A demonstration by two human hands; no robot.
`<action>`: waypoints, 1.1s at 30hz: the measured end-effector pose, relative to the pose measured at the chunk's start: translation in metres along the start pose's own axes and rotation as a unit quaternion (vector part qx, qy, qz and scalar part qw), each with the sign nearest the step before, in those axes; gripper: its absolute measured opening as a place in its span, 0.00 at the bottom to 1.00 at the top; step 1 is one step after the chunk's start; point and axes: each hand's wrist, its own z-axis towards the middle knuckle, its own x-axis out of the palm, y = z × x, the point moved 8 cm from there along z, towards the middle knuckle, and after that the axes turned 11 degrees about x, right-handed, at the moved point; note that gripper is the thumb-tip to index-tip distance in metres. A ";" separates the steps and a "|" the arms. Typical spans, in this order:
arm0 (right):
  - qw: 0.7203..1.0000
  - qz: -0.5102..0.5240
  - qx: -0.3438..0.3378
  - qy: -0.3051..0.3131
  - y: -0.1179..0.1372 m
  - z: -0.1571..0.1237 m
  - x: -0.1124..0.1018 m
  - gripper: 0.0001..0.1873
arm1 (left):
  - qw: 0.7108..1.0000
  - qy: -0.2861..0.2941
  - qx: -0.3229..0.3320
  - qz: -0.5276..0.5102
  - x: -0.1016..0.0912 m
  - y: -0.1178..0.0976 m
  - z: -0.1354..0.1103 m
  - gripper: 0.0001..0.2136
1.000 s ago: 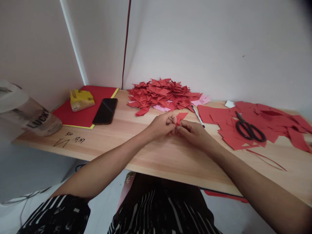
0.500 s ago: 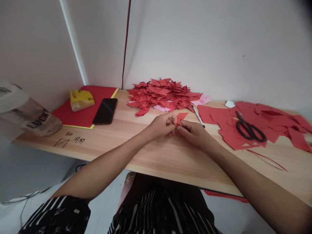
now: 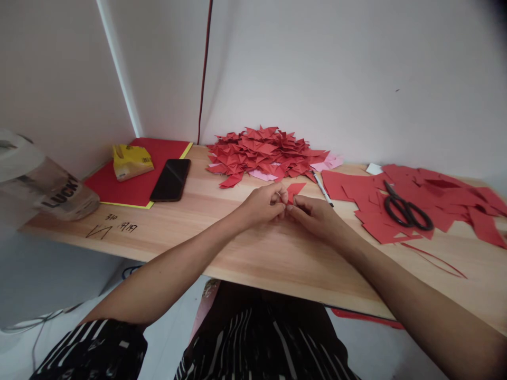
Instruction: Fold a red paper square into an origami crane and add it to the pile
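Between my fingertips is a small folded piece of red paper (image 3: 294, 191), its pointed end sticking up and to the right. My left hand (image 3: 266, 202) pinches it from the left, and my right hand (image 3: 311, 211) grips its lower edge from the right. Both hands are closed and meet just above the wooden desk; the fingers hide the lower part of the paper. Behind them, against the wall, lies a heap of folded red paper pieces (image 3: 261, 150), with some pink paper (image 3: 263, 175) at its front.
Black scissors (image 3: 406, 208) rest on red paper sheets (image 3: 447, 195) at the right, with a pen (image 3: 322, 189) nearer the middle. Toward the left are a phone (image 3: 171, 180), a yellow packet (image 3: 132, 161) on a red sheet (image 3: 114, 190), and a large bottle (image 3: 67, 195) at the desk's edge.
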 end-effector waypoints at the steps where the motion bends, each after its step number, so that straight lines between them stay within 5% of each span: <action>1: 1.000 0.000 -0.002 -0.001 0.000 0.000 0.000 0.13 | 1.000 0.000 -0.002 0.001 0.000 0.000 0.000 0.08; 33: 1.000 -0.010 0.001 -0.006 -0.003 -0.001 0.000 0.13 | 1.000 0.006 0.011 0.027 -0.001 0.000 -0.001 0.08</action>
